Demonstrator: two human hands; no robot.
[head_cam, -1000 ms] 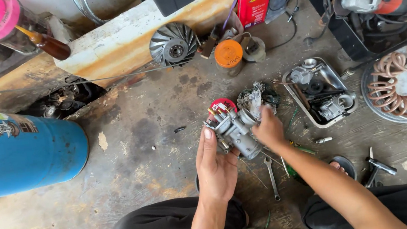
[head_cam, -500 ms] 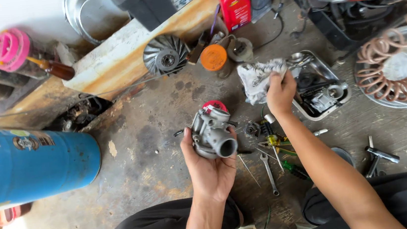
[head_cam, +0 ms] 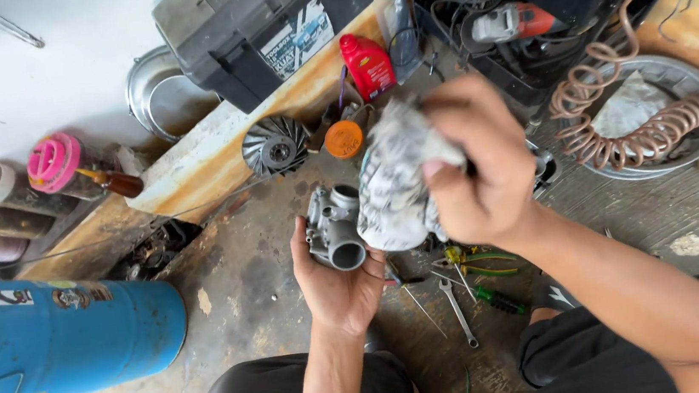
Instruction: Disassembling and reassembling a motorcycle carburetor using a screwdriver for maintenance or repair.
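Note:
My left hand (head_cam: 336,279) holds a grey metal carburetor (head_cam: 334,228) from below, its round opening facing me. My right hand (head_cam: 483,166) grips a crumpled white rag (head_cam: 396,188) and presses it against the right side of the carburetor. Both are raised above a stained concrete floor (head_cam: 238,284). Part of the carburetor is hidden behind the rag.
A spanner (head_cam: 457,312) and green-handled screwdrivers (head_cam: 485,271) lie on the floor under my hands. A blue gas cylinder (head_cam: 56,344) lies at the left. Behind are a black fan wheel (head_cam: 275,145), orange cap (head_cam: 344,139), red bottle (head_cam: 368,65), black toolbox (head_cam: 260,25) and a coiled hose (head_cam: 642,130) in a metal pan.
My right hand lifted the rag from the tray at the right and brought it back against the carburetor. The left hand raised the carburetor closer to the camera.

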